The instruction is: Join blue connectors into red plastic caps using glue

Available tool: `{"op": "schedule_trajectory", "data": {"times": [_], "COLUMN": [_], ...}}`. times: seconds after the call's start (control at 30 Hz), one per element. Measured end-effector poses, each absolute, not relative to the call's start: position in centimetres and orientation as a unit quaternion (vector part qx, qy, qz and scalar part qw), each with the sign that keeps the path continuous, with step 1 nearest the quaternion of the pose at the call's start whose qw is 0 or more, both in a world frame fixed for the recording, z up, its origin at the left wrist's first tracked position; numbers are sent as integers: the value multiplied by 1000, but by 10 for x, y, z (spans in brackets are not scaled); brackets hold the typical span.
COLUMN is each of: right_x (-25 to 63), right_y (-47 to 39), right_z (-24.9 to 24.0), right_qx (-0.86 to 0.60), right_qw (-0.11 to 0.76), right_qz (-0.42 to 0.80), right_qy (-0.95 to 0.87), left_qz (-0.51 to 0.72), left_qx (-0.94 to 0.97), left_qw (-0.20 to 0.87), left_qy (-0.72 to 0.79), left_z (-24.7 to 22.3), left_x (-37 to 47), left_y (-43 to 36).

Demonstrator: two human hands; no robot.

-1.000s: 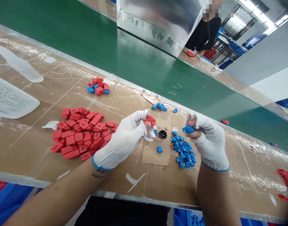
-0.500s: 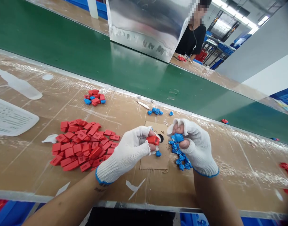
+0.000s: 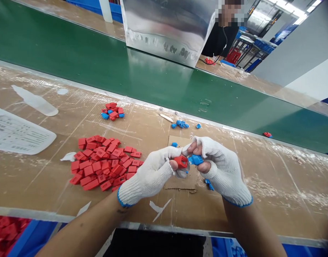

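Note:
Both hands wear white knit gloves with the fingertips bare. My left hand (image 3: 155, 171) pinches a hollow red plastic block (image 3: 180, 162), its open end turned to the right. Between the fingers of my right hand (image 3: 220, 166) is a blue plastic piece (image 3: 195, 159), held right at the red block's opening; whether the two touch I cannot tell. Beneath the hands lies a cardboard piece (image 3: 177, 185), with a small blue part (image 3: 174, 144) near its top. Further blue parts (image 3: 209, 184) are partly hidden by my right hand.
A large heap of red blocks (image 3: 99, 162) lies left of my hands, with a small red-and-blue pile (image 3: 113, 111) behind it. Blue pieces (image 3: 180, 124) and a white-handled tool (image 3: 165, 117) lie near the green conveyor belt (image 3: 99, 67). Across it, a person (image 3: 220, 41) sits beside a metal housing (image 3: 166, 32).
My hands have come together, bringing the blue piece up to the red block's open end. The whole view has shifted slightly, and a red-and-blue piece on the belt appears further right.

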State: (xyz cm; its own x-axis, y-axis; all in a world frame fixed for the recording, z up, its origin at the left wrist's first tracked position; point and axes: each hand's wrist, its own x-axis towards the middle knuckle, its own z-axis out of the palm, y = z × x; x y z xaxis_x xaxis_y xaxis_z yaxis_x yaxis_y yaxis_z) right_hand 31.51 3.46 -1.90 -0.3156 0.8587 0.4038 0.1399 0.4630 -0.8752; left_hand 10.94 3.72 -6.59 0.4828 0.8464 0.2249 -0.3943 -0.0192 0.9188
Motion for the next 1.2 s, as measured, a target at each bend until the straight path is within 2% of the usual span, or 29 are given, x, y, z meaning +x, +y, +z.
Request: {"op": "schedule_trajectory", "data": {"times": [0.4,0.77,1.1,1.2], "right_x": [313,311,291,288], "right_y": [36,35,32,33], "right_z": [-17,-20,-26,-23], "right_qx": [-340,-325,-296,-303], "right_qw": [424,404,442,437], "right_qz": [262,238,287,260], "right_qy": [-798,-821,-797,-806], "left_qz": [438,432,452,445], "left_qx": [533,543,501,503], "left_qw": [681,676,666,669], "left_qy": [245,248,318,319], "left_z": [-62,-60,-70,-69], "left_x": [108,109,120,117], "left_y": [34,33,18,19]}}
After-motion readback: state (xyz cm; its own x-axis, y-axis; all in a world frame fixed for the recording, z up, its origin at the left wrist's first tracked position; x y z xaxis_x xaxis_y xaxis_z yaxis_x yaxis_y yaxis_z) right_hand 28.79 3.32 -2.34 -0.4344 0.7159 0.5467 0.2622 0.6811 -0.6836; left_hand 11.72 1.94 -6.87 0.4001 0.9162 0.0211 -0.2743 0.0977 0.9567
